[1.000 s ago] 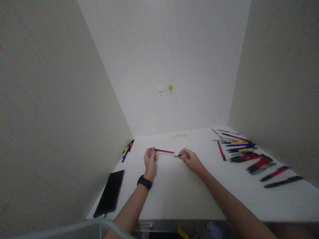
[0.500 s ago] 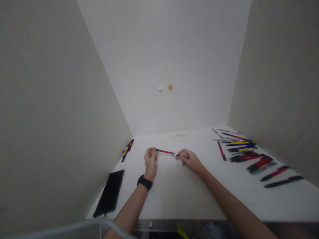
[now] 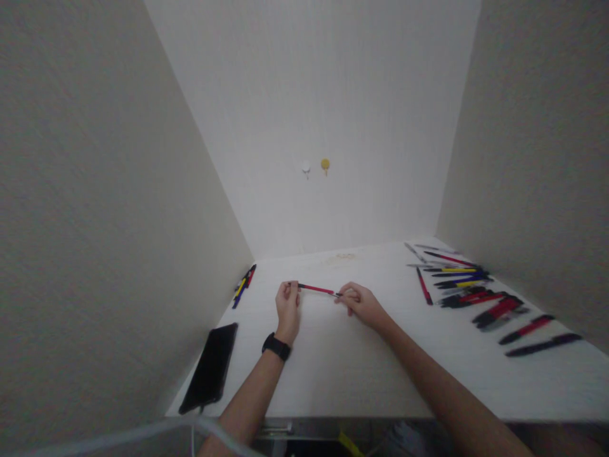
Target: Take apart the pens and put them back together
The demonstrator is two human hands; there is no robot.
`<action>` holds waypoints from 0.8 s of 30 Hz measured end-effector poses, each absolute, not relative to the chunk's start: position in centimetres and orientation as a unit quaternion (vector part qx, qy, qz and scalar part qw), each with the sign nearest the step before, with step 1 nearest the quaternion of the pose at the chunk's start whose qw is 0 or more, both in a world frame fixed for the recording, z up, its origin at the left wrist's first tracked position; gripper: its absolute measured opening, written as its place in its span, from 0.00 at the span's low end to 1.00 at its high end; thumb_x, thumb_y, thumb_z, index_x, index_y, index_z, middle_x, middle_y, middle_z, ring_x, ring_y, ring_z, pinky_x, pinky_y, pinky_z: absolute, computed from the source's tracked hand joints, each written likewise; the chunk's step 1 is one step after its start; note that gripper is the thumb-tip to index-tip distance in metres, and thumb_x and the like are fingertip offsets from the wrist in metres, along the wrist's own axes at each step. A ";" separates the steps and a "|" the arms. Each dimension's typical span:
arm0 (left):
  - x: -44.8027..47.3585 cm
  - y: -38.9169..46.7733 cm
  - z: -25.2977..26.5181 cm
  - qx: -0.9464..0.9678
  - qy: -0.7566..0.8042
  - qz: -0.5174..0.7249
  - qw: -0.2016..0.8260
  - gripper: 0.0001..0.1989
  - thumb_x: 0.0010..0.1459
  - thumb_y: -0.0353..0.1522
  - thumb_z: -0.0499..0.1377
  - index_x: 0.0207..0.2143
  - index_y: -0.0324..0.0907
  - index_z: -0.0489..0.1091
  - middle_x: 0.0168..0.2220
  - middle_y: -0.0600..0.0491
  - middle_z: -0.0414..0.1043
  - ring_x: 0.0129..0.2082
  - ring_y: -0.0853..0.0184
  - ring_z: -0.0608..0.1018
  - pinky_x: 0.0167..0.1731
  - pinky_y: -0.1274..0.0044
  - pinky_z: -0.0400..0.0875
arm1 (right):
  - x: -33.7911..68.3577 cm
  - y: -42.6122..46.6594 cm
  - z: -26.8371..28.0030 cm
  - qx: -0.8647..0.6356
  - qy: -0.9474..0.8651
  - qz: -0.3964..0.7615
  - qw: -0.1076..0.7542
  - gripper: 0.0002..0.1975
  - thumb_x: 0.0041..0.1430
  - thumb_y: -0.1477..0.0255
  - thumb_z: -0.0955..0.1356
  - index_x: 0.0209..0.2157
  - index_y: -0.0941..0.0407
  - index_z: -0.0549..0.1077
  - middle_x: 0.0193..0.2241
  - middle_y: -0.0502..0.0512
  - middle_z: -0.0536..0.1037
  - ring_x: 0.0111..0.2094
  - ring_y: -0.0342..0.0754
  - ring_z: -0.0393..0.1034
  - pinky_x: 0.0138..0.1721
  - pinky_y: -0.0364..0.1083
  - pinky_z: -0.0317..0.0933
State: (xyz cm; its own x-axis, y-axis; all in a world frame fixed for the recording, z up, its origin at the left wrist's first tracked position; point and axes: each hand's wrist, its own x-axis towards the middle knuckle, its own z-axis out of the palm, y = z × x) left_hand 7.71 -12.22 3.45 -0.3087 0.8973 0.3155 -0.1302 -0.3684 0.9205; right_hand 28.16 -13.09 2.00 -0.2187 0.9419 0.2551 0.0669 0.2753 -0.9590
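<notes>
My left hand (image 3: 288, 301), with a black watch (image 3: 276, 346) on its wrist, is closed on the black end of a red pen (image 3: 316, 289). The pen lies nearly level above the white desk, its red end toward my right hand (image 3: 360, 301). Between the right thumb and fingers is a small thin pen part (image 3: 338, 294) with a dark end, right at the pen's red end. Whether the two touch or fit into each other is too small to tell.
Several pens (image 3: 497, 312) in red, black, yellow and blue lie along the right side of the desk (image 3: 352, 374). A few more pens (image 3: 244, 285) rest by the left wall. A black phone (image 3: 210, 368) lies front left, near a pale cable (image 3: 143, 433).
The small pen part in my right hand has come up slightly, in line with the pen's red end. My left hand and the pen have barely moved.
</notes>
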 end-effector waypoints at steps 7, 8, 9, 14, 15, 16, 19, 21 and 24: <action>7.6 -12.2 3.3 0.471 0.426 0.679 0.368 0.16 0.55 0.45 0.59 0.29 0.40 0.63 0.21 0.60 0.59 0.17 0.78 0.57 0.16 0.83 0.49 | 28.2 -13.2 2.2 -0.401 -0.638 0.448 0.481 0.10 0.51 0.65 0.67 0.33 0.55 0.66 0.30 0.54 0.79 0.17 0.39 0.63 0.20 0.41 0.58; 7.6 -12.2 3.3 0.470 0.426 0.680 0.369 0.16 0.55 0.45 0.59 0.29 0.40 0.63 0.21 0.60 0.59 0.17 0.78 0.57 0.16 0.83 0.48 | 28.2 -13.2 2.1 -0.400 -0.640 0.450 0.478 0.10 0.51 0.65 0.67 0.33 0.55 0.66 0.30 0.54 0.79 0.17 0.39 0.63 0.20 0.41 0.58; 7.6 -12.2 3.3 0.468 0.425 0.682 0.369 0.16 0.55 0.45 0.59 0.29 0.40 0.63 0.21 0.60 0.59 0.17 0.78 0.57 0.16 0.83 0.49 | 28.2 -13.2 2.1 -0.398 -0.641 0.451 0.476 0.10 0.51 0.65 0.66 0.33 0.56 0.66 0.30 0.54 0.79 0.17 0.39 0.63 0.20 0.41 0.58; 7.7 -12.2 3.4 0.467 0.420 0.683 0.373 0.17 0.54 0.45 0.59 0.29 0.40 0.64 0.21 0.60 0.60 0.17 0.78 0.58 0.16 0.83 0.49 | 28.1 -13.1 2.0 -0.393 -0.645 0.451 0.475 0.09 0.51 0.66 0.67 0.33 0.56 0.66 0.30 0.54 0.79 0.17 0.39 0.63 0.20 0.40 0.58; 7.7 -12.3 3.4 0.467 0.420 0.681 0.375 0.17 0.54 0.45 0.60 0.30 0.40 0.64 0.21 0.60 0.60 0.17 0.78 0.58 0.16 0.83 0.49 | 28.1 -13.1 2.1 -0.394 -0.645 0.452 0.474 0.09 0.51 0.66 0.67 0.33 0.56 0.66 0.29 0.54 0.79 0.17 0.39 0.63 0.20 0.40 0.58; 7.7 -12.3 3.5 0.467 0.419 0.681 0.378 0.17 0.53 0.45 0.60 0.30 0.40 0.64 0.21 0.60 0.60 0.17 0.78 0.58 0.16 0.83 0.49 | 28.1 -13.2 2.1 -0.395 -0.646 0.452 0.472 0.10 0.51 0.66 0.67 0.32 0.56 0.66 0.29 0.54 0.79 0.17 0.39 0.63 0.20 0.40 0.58; 7.8 -12.4 3.6 0.465 0.419 0.680 0.382 0.17 0.53 0.45 0.61 0.30 0.40 0.64 0.22 0.60 0.61 0.17 0.78 0.58 0.16 0.83 0.49 | 28.0 -13.4 2.3 -0.393 -0.647 0.454 0.470 0.10 0.51 0.65 0.67 0.32 0.56 0.66 0.29 0.54 0.79 0.18 0.40 0.65 0.21 0.41 0.59; 7.8 -12.4 3.6 0.463 0.421 0.679 0.383 0.17 0.53 0.45 0.60 0.30 0.40 0.65 0.22 0.59 0.61 0.17 0.78 0.58 0.16 0.83 0.49 | 28.0 -13.5 2.4 -0.389 -0.644 0.462 0.471 0.10 0.51 0.65 0.67 0.32 0.55 0.65 0.30 0.55 0.80 0.19 0.41 0.66 0.21 0.41 0.60; 7.8 -12.5 3.7 0.464 0.419 0.680 0.384 0.17 0.53 0.45 0.60 0.29 0.40 0.65 0.21 0.59 0.62 0.17 0.78 0.58 0.16 0.83 0.49 | 28.1 -13.6 2.7 -0.378 -0.638 0.481 0.467 0.10 0.51 0.66 0.67 0.31 0.54 0.62 0.29 0.55 0.80 0.19 0.41 0.66 0.22 0.42 0.61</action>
